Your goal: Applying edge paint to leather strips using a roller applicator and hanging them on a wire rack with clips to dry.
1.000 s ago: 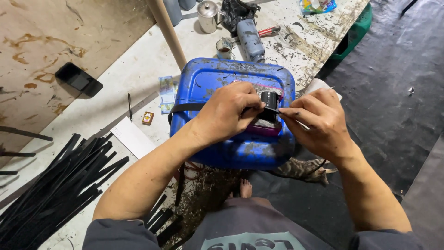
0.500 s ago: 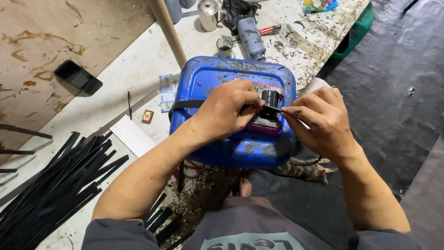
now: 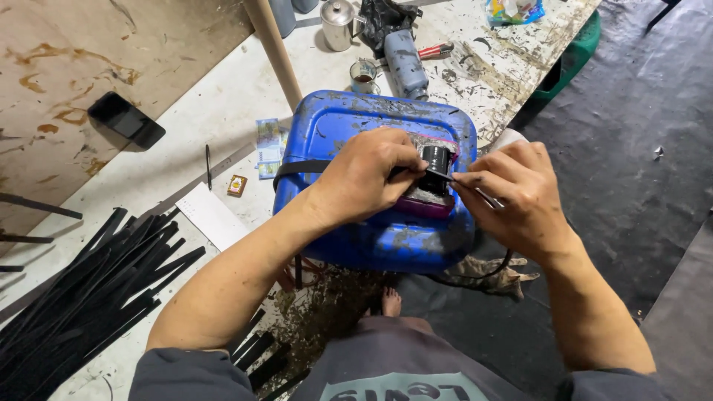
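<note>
So from my feed, what I'm working on is a small black cylindrical part, stubby and dark, sitting upright on a pink tray-like thing that's full of grey grit. That all sits on top of a big blue plastic jerrycan lying on its side, pretty scuffed and smeared with dirt, with a black strap running across its top toward the part.

My left hand is curled down over the can's top, fingers bent in tight and pinched on the left side of the black part, so it's mostly closed around it. The forearm comes in low from the bottom left. My right hand is just beside it on the right, thumb and forefinger pressed together on a thin black strip that touches the part's edge; the other fingers are folded loosely. Something dark also loops down under that wrist, can't tell what.

Off to the left on the white bench there's a heap of black strips, a phone and a wooden post. Up top, a metal cup and a grey power tool.
</note>
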